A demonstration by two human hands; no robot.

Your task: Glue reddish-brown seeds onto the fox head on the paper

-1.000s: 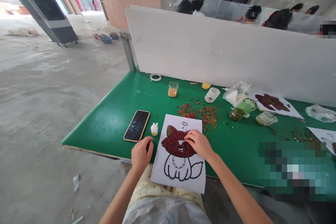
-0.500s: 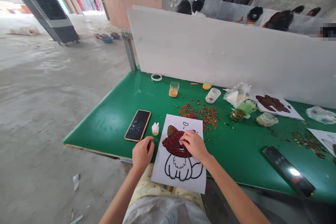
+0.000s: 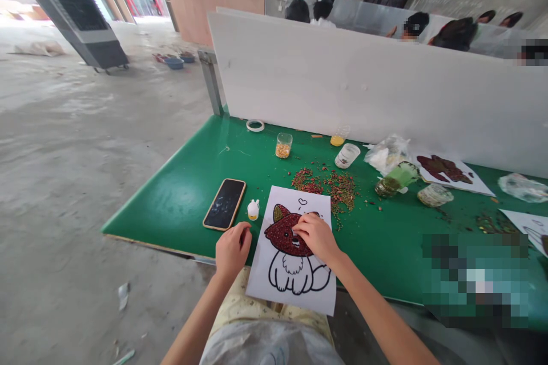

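The paper [image 3: 292, 267], jutting past the edge of the counter [image 3: 180, 197], looks light and floppy, its seeds [image 3: 277, 236] easily dislodged, so I'd hold a bare margin, though I can't tell what the bunched fingers of my right hand [image 3: 317, 235] or curled left hand [image 3: 232, 247] grip.

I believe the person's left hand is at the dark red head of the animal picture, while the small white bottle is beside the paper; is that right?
Not quite: in the head view, it is the right hand at the animal's dark red head. The small white bottle is indeed beside the paper.
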